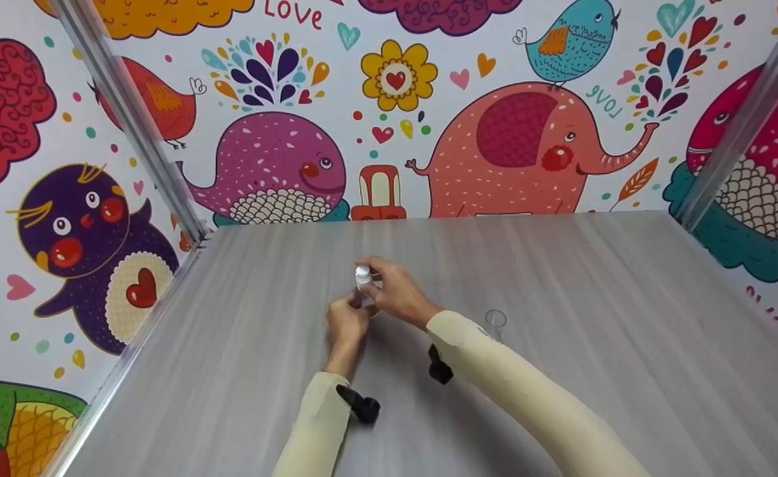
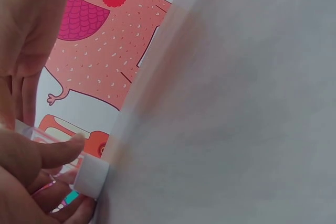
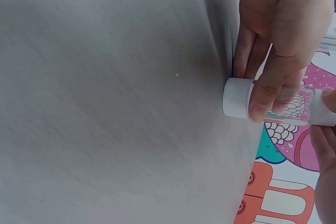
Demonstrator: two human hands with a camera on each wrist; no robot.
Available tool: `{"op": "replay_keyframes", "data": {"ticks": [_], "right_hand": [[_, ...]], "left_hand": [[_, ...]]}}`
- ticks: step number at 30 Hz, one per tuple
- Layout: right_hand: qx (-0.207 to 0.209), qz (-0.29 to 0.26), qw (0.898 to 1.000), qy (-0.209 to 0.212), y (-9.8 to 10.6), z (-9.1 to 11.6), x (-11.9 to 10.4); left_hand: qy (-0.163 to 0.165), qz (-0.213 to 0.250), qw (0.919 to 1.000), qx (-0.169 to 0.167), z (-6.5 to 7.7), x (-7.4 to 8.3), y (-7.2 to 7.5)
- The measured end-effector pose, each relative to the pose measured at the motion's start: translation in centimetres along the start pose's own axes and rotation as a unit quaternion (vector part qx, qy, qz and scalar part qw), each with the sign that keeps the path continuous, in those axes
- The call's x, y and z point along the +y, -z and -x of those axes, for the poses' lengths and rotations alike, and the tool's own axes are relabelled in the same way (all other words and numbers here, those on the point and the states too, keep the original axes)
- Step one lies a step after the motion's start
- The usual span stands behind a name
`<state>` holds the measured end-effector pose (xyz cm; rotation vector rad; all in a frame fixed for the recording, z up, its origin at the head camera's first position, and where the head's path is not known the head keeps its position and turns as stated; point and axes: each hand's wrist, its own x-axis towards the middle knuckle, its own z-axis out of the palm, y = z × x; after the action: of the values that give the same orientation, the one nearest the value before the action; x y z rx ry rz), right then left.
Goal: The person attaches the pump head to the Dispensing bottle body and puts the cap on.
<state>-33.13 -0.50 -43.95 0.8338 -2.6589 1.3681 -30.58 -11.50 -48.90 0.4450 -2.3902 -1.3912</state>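
A small clear bottle (image 3: 286, 109) stands upright between both hands, its white lower end (image 2: 92, 176) at the tabletop. My left hand (image 1: 347, 321) grips the clear body low down, with thumb and fingers round it just above that white end. Above it, my right hand (image 1: 398, 291) pinches the bottle near its white top (image 1: 363, 275). In the right wrist view, the white top part (image 3: 321, 107) is partly covered by the right fingers. Fingers hide much of the clear body in every view, and I cannot tell what is inside.
A clear round cup-like piece (image 1: 495, 318) stands on the grey wood-grain table (image 1: 561, 285), beside the right forearm. Printed cartoon walls (image 1: 276, 165) rise behind and at the sides, with metal posts (image 1: 130, 119) at the corners. Black wrist mounts (image 1: 362, 405) hang under both sleeves.
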Motion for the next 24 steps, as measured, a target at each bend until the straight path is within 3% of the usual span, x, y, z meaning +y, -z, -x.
{"op": "replay_keyframes", "data": {"ticks": [15,24], "right_hand": [[-0.007,0.014,1.000,-0.011,0.0,0.0,-0.2],[-0.013,0.028,0.997,0.065,1.0,-0.5,-0.1]], "left_hand": [[0.002,-0.004,1.0000,0.001,0.0,-0.1,0.0],[-0.006,0.041,0.9991,-0.010,-0.1,-0.1,-0.1]]}}
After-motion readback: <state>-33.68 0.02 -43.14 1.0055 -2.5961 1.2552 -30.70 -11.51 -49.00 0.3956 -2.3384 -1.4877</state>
